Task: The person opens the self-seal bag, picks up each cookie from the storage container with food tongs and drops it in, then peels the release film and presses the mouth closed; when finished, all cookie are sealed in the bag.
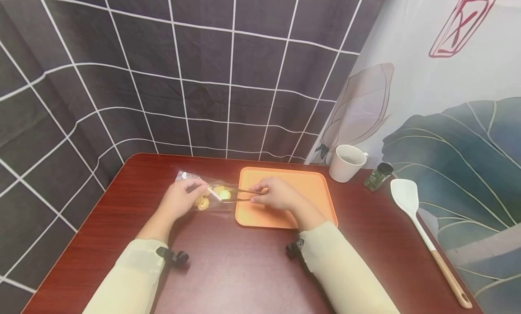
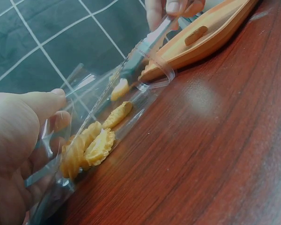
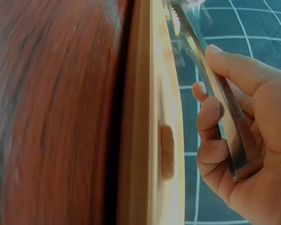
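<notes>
My left hand [image 1: 182,197] grips the closed end of a clear plastic bag [image 2: 145,86] lying on the table. Several ridged yellow cookies [image 2: 99,146] show through its film. In my right hand [image 1: 278,194] is a pair of metal tongs [image 3: 220,93], pinched between thumb and fingers. The tongs' tips reach through the bag's mouth, close to a cookie [image 2: 120,89]; whether they clasp it I cannot tell. Beneath the right hand lies an orange tray [image 1: 313,187], its left edge by the bag's mouth. One cookie [image 2: 195,35] rests on the tray.
Behind the tray's right corner stands a white mug [image 1: 346,164]. A small dark-capped jar [image 1: 378,176] is to its right. Along the table's right edge lies a white spatula [image 1: 407,198] with a wooden handle. A dark gridded curtain [image 1: 203,101] hangs behind the table [image 1: 228,268].
</notes>
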`<state>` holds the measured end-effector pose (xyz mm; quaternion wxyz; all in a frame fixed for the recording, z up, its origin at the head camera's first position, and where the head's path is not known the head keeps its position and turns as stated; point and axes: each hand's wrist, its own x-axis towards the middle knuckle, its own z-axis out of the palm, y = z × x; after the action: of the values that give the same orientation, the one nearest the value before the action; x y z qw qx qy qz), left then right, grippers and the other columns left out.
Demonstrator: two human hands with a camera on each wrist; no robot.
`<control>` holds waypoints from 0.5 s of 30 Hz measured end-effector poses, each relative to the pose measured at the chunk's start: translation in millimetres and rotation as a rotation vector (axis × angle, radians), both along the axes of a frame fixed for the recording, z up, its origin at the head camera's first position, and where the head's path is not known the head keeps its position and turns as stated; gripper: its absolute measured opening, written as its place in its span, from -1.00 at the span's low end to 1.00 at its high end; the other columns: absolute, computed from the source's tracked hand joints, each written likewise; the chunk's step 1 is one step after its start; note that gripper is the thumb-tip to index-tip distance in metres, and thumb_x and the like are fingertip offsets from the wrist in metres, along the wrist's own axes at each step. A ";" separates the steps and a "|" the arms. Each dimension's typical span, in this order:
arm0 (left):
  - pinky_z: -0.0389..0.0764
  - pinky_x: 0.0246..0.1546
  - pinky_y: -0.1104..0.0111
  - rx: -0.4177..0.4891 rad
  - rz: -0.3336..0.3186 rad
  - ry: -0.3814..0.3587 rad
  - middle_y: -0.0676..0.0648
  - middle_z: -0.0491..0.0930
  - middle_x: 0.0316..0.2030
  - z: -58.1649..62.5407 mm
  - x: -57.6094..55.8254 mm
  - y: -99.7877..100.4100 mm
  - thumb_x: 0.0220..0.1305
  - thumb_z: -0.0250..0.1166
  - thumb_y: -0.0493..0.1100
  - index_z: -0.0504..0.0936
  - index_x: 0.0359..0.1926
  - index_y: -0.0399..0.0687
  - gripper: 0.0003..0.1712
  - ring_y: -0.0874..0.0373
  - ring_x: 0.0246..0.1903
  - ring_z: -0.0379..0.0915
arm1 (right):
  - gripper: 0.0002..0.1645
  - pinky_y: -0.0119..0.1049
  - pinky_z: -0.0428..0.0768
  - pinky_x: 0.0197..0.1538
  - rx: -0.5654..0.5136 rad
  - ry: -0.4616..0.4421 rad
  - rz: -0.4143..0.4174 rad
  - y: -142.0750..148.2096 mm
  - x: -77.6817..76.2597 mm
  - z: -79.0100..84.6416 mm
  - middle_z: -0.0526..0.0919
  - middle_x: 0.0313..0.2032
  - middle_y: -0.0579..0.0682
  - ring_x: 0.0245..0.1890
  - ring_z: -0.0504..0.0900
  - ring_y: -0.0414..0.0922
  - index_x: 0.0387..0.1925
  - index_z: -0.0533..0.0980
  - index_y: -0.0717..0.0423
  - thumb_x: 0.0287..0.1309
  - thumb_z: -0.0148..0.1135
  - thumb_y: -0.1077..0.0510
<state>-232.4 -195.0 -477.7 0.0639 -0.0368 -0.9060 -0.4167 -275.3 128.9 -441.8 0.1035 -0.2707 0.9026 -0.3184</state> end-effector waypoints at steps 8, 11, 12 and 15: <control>0.55 0.33 -0.17 -0.007 0.010 -0.014 -0.11 0.82 0.06 -1.5 -0.3 -0.2 0.48 0.37 0.14 0.82 0.02 0.10 -0.69 -0.15 0.21 0.66 | -0.62 -0.15 0.66 0.20 0.006 -0.020 0.043 -18.5 1.5 -1.8 0.84 -0.03 -0.08 0.00 0.71 -0.16 0.08 0.79 -0.05 0.23 0.57 0.01; 0.54 0.33 -0.18 -0.007 0.012 -0.013 -0.11 0.82 0.06 -1.9 -0.4 0.1 0.48 0.37 0.14 0.82 0.03 0.11 -0.69 -0.15 0.21 0.66 | -0.61 -0.13 0.65 0.24 0.011 -0.037 0.043 -22.9 2.5 -1.2 0.84 -0.01 -0.09 0.02 0.71 -0.17 0.09 0.78 -0.05 0.24 0.56 0.01; 0.54 0.33 -0.18 -0.007 0.012 -0.013 -0.11 0.82 0.06 -2.0 -0.6 0.2 0.47 0.37 0.14 0.82 0.03 0.11 -0.69 -0.15 0.21 0.66 | -0.60 -0.12 0.65 0.24 0.007 -0.043 0.044 -24.2 2.7 -0.8 0.84 -0.01 -0.07 0.02 0.71 -0.16 0.09 0.78 -0.04 0.24 0.56 0.02; 0.54 0.33 -0.18 -0.007 0.012 -0.016 -0.11 0.81 0.07 -1.7 -0.6 0.2 0.48 0.37 0.14 0.82 0.03 0.11 -0.69 -0.15 0.21 0.66 | -0.61 -0.12 0.66 0.24 0.002 -0.051 0.050 -26.7 2.6 -0.9 0.84 0.00 -0.06 0.03 0.71 -0.16 0.08 0.78 -0.02 0.24 0.56 0.03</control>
<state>-233.0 -194.7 -479.4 0.0590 -0.0285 -0.9082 -0.4134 -272.7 102.2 -442.7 0.1347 -0.2849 0.8929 -0.3217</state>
